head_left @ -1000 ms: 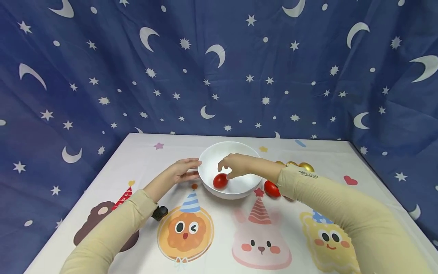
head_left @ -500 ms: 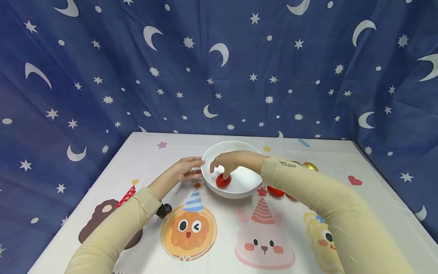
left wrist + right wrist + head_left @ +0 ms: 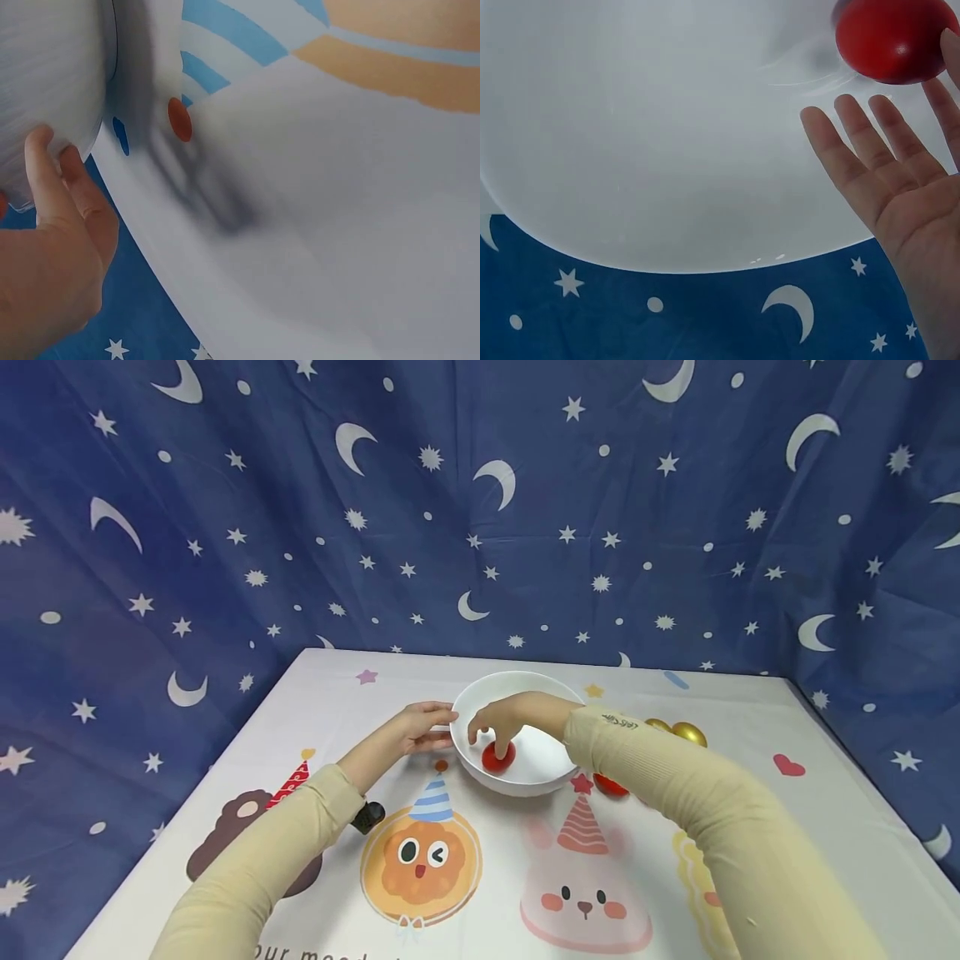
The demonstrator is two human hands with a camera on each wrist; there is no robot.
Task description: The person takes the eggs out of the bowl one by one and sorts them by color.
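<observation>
A white bowl (image 3: pixel 551 760) stands on the table, with one shiny red egg (image 3: pixel 495 763) inside. My right hand (image 3: pixel 504 717) reaches down into the bowl. It pinches the egg (image 3: pixel 892 41) between thumb and index finger, while the other fingers stretch out apart from it in the right wrist view. At the bowl's left side is my left hand (image 3: pixel 424 727), its fairly straight fingers resting against the outer wall. Those fingers (image 3: pixel 46 176) touch the bowl (image 3: pixel 52 82) in the left wrist view.
Right of the bowl lies another red egg (image 3: pixel 609 786), partly hidden by the right sleeve (image 3: pixel 675 777). Gold eggs (image 3: pixel 688 733) lie behind that sleeve. A small black object (image 3: pixel 369 816) shows beside the left sleeve. The white tablecloth (image 3: pixel 420 668) bears cartoon prints; a blue starry curtain (image 3: pixel 420 527) hangs behind.
My right thumb has moved from the egg's right edge onto its near side. The whole scene has shifted slightly right as the head turned. The left hand stays at the bowl.
</observation>
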